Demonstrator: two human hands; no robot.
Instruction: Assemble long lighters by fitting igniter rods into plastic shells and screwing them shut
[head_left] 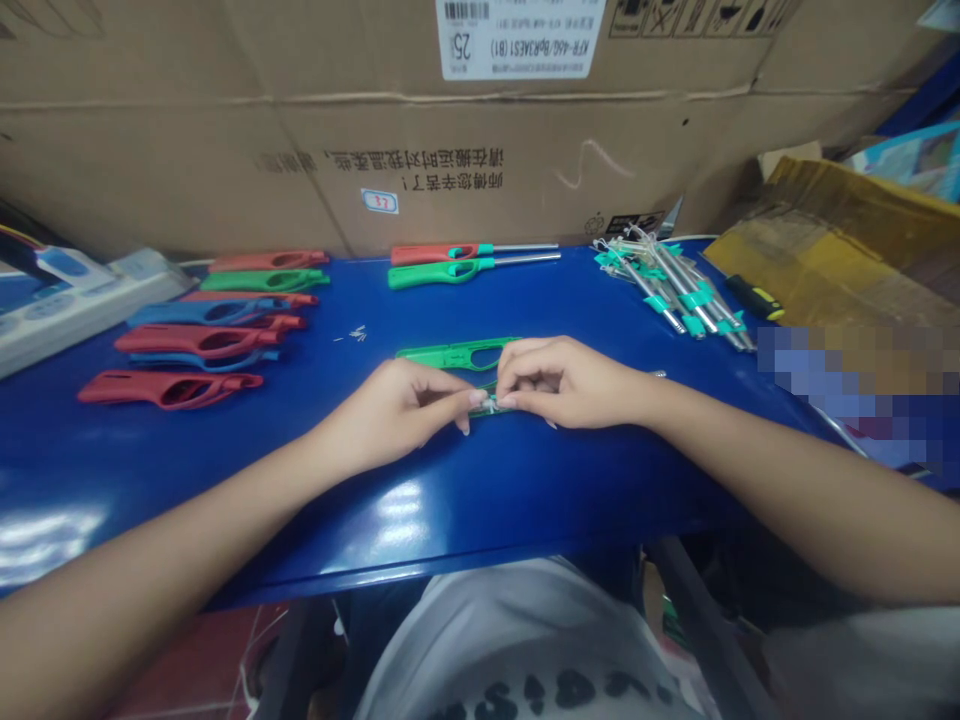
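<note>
A green lighter handle shell (457, 356) lies flat on the blue table (315, 480), mid-front. My left hand (405, 405) and my right hand (559, 385) meet over its near edge. Both hands pinch with thumb and forefinger on a tiny pale part (489, 404) at the shell; I cannot make out what the part is. The right end of the shell is hidden under my right hand.
Red, green and blue handle shells (210, 330) lie at the left. Two assembled long lighters (469, 262) lie at the back. A heap of metal tubes with teal fittings (679, 285) and a screwdriver (754, 296) are at the right. Cardboard boxes (450, 120) wall the back.
</note>
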